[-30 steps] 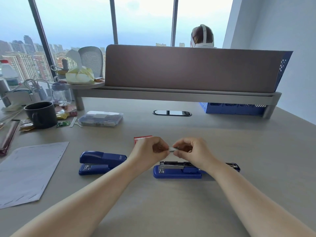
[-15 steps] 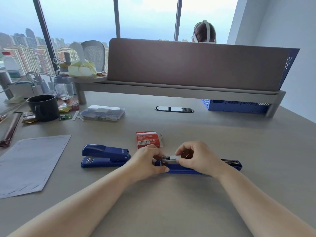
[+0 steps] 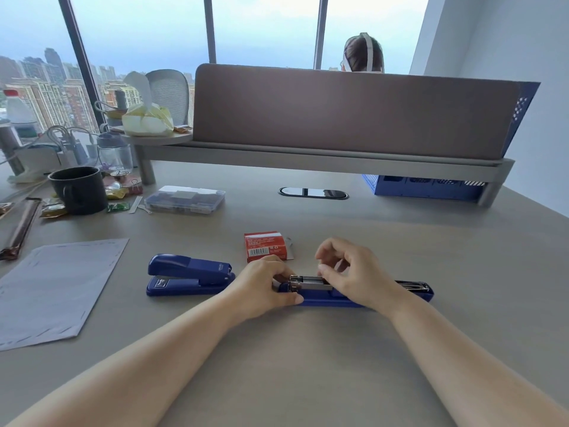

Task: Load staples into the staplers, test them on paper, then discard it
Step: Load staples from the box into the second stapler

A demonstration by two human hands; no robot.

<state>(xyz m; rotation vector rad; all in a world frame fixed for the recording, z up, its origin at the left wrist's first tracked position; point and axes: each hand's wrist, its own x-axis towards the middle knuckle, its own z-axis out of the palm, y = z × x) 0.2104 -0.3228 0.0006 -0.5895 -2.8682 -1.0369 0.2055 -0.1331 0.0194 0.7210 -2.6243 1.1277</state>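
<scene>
Seating staples in the open stapler, lying near-centre on the worktop | left grip clamping its left end | right grip curling over the staples, pinching or not I cannot tell | next move is likely calling for swinging the top shut squarely.

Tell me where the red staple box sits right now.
In the head view, the red staple box stands on the desk near the middle, just beyond the left hand and the opened stapler, behind and right of the closed stapler.
</scene>
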